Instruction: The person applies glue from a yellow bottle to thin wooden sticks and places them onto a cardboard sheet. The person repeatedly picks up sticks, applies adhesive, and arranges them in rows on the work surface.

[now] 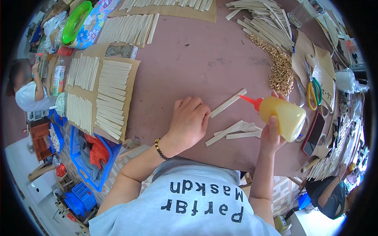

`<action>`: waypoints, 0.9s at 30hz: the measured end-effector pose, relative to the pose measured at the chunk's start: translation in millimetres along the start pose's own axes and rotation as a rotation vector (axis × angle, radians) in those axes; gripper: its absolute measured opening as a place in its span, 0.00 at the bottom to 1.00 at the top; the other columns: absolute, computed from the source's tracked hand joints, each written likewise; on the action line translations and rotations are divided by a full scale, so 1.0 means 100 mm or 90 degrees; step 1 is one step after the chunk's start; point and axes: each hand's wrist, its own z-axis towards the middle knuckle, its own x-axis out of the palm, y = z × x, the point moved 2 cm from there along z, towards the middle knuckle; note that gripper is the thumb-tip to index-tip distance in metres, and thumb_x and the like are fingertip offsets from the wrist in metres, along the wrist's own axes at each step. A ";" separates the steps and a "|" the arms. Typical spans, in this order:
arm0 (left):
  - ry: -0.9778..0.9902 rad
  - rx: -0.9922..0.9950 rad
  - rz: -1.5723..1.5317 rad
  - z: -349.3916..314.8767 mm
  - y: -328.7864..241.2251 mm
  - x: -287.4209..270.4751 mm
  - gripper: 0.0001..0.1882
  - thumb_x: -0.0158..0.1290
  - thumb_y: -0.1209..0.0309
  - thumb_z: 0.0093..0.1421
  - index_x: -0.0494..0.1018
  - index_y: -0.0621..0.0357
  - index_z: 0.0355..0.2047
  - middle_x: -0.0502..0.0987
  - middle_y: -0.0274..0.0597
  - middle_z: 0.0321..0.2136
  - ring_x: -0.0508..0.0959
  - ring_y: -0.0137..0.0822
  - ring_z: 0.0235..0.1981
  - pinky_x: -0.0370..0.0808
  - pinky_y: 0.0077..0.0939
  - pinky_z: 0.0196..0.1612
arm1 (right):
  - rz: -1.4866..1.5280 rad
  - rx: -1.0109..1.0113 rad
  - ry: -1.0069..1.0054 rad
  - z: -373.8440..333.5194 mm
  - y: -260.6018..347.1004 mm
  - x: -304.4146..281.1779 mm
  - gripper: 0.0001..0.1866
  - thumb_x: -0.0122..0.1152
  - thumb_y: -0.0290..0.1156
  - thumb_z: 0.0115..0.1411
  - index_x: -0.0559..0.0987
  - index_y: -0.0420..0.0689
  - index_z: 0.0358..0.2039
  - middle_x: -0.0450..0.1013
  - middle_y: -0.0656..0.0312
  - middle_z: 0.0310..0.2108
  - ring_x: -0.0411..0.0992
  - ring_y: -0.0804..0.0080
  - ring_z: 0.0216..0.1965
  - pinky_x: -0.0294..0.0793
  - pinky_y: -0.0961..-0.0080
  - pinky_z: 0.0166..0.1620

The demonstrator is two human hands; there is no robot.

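In my right hand (271, 135) is a squeeze bottle (284, 118) of pale yellow liquid, tilted so its red nozzle (250, 101) points left. The nozzle's tip is by the upper end of a narrow cream strip (228, 103) on the table. My left hand (189, 121) rests with curled fingers at that strip's lower end; what the fingers hold, if anything, is hidden. Between my hands and nearer to me lie several loose cream strips (236, 129), some overlapping.
Brown sheets with rows of cream strips (112, 98) cover the table's left. On the right are gold chain links (280, 67), scissors (313, 88), a phone (314, 133) and more strips. A blue basket (84, 157) stands lower left. Other people are at both sides.
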 end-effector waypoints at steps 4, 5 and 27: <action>0.012 -0.004 0.012 0.02 -0.02 0.00 0.06 0.55 0.78 0.47 0.71 0.54 0.24 0.67 0.35 0.25 0.69 0.37 0.31 0.60 0.33 0.37 | -0.023 -0.012 -0.021 0.09 0.00 -0.04 0.35 0.63 0.31 0.53 0.56 0.41 0.57 0.63 0.46 0.53 0.63 0.49 0.55 0.62 0.54 0.56; 0.013 -0.006 0.014 0.02 -0.02 -0.01 0.06 0.55 0.78 0.47 0.71 0.54 0.24 0.67 0.35 0.25 0.69 0.37 0.31 0.60 0.33 0.37 | -0.025 -0.015 -0.022 0.10 0.01 -0.04 0.34 0.63 0.30 0.53 0.56 0.41 0.57 0.63 0.46 0.53 0.63 0.49 0.55 0.62 0.54 0.56; 0.044 -0.023 0.042 0.04 -0.06 -0.03 0.05 0.54 0.78 0.47 0.71 0.55 0.23 0.68 0.36 0.25 0.70 0.38 0.30 0.62 0.33 0.36 | -0.002 0.021 0.003 -0.03 0.01 -0.01 0.37 0.65 0.35 0.52 0.54 0.41 0.56 0.64 0.48 0.52 0.65 0.51 0.54 0.64 0.55 0.56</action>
